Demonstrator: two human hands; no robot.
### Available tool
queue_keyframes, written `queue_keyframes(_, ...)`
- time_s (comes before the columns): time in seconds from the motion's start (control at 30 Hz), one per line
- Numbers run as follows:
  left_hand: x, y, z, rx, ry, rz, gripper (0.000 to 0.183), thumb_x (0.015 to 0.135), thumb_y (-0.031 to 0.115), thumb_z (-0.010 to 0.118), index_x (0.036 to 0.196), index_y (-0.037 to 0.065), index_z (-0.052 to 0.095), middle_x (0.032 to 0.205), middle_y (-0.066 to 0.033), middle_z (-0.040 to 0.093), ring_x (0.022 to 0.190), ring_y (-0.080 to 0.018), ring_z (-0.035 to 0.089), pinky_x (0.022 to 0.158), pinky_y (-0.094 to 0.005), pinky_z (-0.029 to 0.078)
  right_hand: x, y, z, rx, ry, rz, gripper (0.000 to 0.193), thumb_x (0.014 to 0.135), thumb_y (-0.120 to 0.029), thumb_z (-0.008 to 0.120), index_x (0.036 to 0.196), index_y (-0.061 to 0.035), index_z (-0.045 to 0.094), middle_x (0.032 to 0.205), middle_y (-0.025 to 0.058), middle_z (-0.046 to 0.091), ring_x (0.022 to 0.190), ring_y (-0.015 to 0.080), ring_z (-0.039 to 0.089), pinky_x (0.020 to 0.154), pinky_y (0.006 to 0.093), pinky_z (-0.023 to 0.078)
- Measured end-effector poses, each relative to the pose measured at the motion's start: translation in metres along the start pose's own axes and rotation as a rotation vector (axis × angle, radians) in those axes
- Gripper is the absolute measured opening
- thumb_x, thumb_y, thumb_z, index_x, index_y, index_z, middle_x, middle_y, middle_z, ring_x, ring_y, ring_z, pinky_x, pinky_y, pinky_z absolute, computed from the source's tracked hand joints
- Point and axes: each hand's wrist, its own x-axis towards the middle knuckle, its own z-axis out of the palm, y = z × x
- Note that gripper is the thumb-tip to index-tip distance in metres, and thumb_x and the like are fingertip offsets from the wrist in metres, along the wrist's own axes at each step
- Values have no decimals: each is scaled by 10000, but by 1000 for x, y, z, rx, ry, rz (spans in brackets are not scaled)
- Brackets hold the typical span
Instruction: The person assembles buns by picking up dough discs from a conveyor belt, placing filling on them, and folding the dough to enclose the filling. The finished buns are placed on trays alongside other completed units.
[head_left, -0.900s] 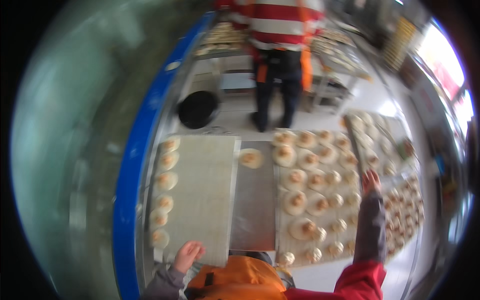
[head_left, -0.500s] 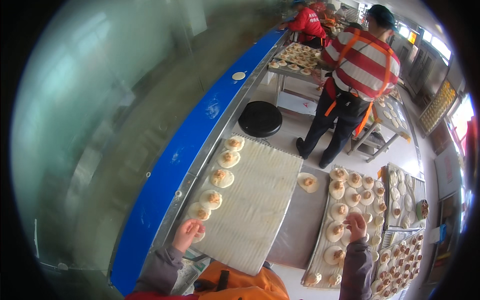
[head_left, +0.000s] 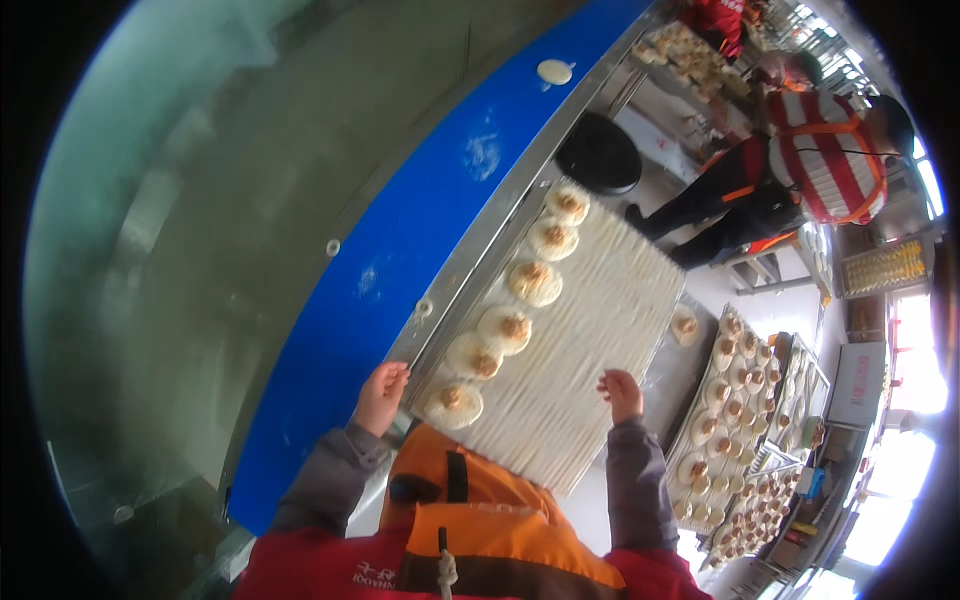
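A ridged baking tray [head_left: 600, 330] lies in front of me. Along its left side runs a row of flat dough rounds with clumps of brownish filling, the nearest filled dough round [head_left: 453, 404] at the tray's near corner. Just left of that round, by the metal rail, is my left hand [head_left: 382, 398], its fingers bent together with nothing visible in them. My right hand [head_left: 621, 393] hovers above the right part of the tray, fingers curled in, and no object shows in it.
A blue conveyor belt [head_left: 420, 210] with flour smudges runs along my left, carrying one plain dough round [head_left: 555, 72]. Ahead stands a black round stool [head_left: 598, 153]. A co-worker in a striped top [head_left: 825, 155] is beyond. More filled rounds cover a tray [head_left: 715, 420] at right.
The view has turned, shifting the scene. My right hand has come from the right-hand tray to over the ridged tray. My left hand has drawn away from the nearest filled round.
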Motion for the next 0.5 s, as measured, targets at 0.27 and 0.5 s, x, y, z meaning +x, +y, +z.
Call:
queue_keyframes(0.27, -39, -3, 21, 357, -45, 186, 343, 839, 14, 645, 1171, 55, 569, 1161, -154, 579, 1010, -320, 598, 837, -367, 501, -14, 17, 90, -159, -157, -106, 156, 923, -41, 606, 1064, -27, 670, 929, 57, 707, 834, 138, 678, 718, 280, 559)
queue_keyframes(0.5, 4, 25, 45, 213, -9, 264, 344, 846, 27, 650, 1180, 72, 581, 1141, -125, 605, 1044, -277, 608, 844, -369, 502, -18, 18, 124, -364, -291, -173, 155, 929, -27, 554, 1017, -39, 680, 852, 52, 700, 778, 125, 669, 716, 269, 539)
